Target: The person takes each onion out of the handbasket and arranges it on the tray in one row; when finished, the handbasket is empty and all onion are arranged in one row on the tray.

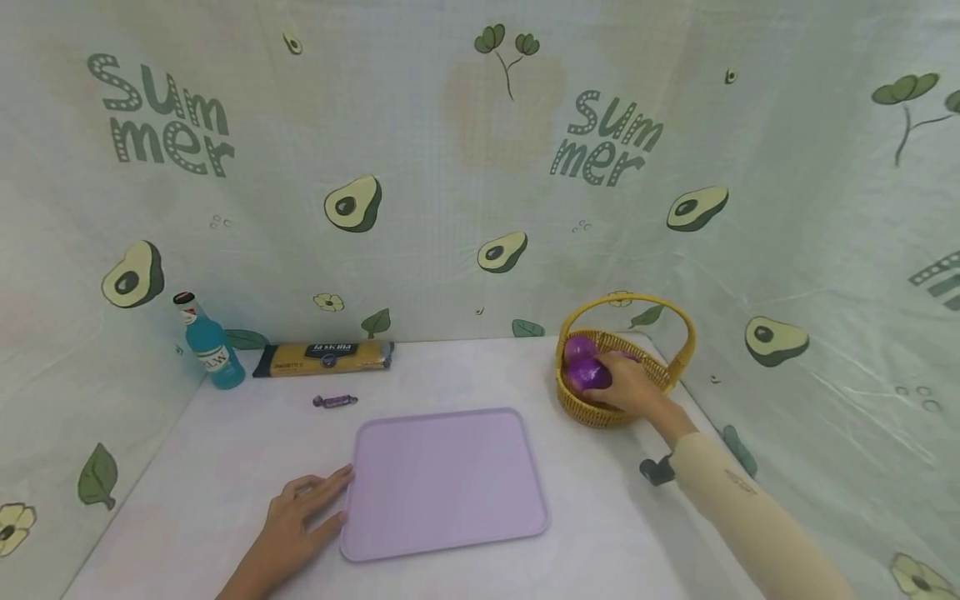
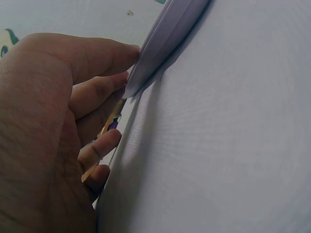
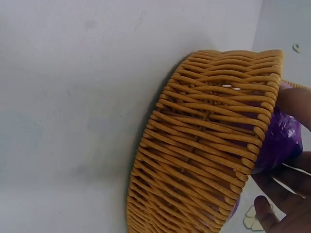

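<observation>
My right hand (image 1: pixel 626 385) reaches into a yellow wicker basket (image 1: pixel 597 414) at the back right. Thumb and fingers curl around a glossy purple ball-shaped thing (image 3: pixel 282 138), seen just inside the rim in the right wrist view. Another purple round thing (image 1: pixel 579 348) lies behind it in the basket. Toward the front, my left hand (image 1: pixel 296 529) rests at the left edge of a flat lilac tray (image 1: pixel 450 483). In the left wrist view its relaxed thumb and fingertips meet the tray's raised rim (image 2: pixel 160 46).
A blue bottle (image 1: pixel 213 346) stands at the back left. Beside it lies a gold and black spaghetti packet (image 1: pixel 326 358), with a small purple wrapped candy (image 1: pixel 335 401) in front. The basket's tall handle (image 1: pixel 637 297) arches over its opening. Patterned cloth hangs behind and at the sides.
</observation>
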The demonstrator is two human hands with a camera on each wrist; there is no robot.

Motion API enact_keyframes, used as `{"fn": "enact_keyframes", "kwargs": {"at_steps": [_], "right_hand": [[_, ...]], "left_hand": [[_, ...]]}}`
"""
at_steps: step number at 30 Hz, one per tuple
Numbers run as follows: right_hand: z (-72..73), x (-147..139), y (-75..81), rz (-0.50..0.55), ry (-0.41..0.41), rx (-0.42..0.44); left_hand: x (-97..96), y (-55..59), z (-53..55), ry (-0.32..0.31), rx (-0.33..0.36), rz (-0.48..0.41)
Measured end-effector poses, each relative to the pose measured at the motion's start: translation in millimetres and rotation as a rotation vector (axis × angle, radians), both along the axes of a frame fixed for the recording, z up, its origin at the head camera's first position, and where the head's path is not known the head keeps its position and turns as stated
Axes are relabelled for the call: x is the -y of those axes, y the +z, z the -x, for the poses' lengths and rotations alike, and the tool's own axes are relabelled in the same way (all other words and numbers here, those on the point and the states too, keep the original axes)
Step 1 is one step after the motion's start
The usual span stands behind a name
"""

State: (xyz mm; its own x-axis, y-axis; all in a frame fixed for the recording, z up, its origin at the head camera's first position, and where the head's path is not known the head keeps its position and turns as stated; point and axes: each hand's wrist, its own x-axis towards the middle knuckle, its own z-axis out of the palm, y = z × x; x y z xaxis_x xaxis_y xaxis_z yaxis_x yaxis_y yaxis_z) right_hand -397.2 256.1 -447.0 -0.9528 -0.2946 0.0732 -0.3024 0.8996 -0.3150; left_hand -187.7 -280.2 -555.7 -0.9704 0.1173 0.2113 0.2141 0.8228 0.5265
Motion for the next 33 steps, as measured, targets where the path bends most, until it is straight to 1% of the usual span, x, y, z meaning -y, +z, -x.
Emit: {"fn": "enact_keyframes", "kwargs": {"at_steps": [7,14,19,23,29,33], "right_hand": [[-4.2,-1,4.8,0.003,-0.01,0.008],[-10.4,2,10.0,-0.01,-0.036,0.022],[-12.8,4,13.7,-0.015,-0.025,-0.01],[-13.8,5,14.9,-0.02,-0.018,-0.033],[-17.9,6,19.4,-0.006,0.006,-0.043],[-21.8,6,21.0,-0.011,0.021,-0.067]], "left_hand": [[1.5,-2.0,0.1,-0.001,-0.004,-0.017],[1.5,-4.9,-0.2,-0.011,-0.027,-0.022],[0.8,-1.9,-1.1,-0.014,-0.045,-0.018],[1.2,-1.5,-1.2,-0.01,-0.028,-0.02],[2.0,-1.3,-1.5,-0.001,-0.001,-0.021],[1.7,-2.7,-0.4,-0.009,-0.015,-0.025]]}}
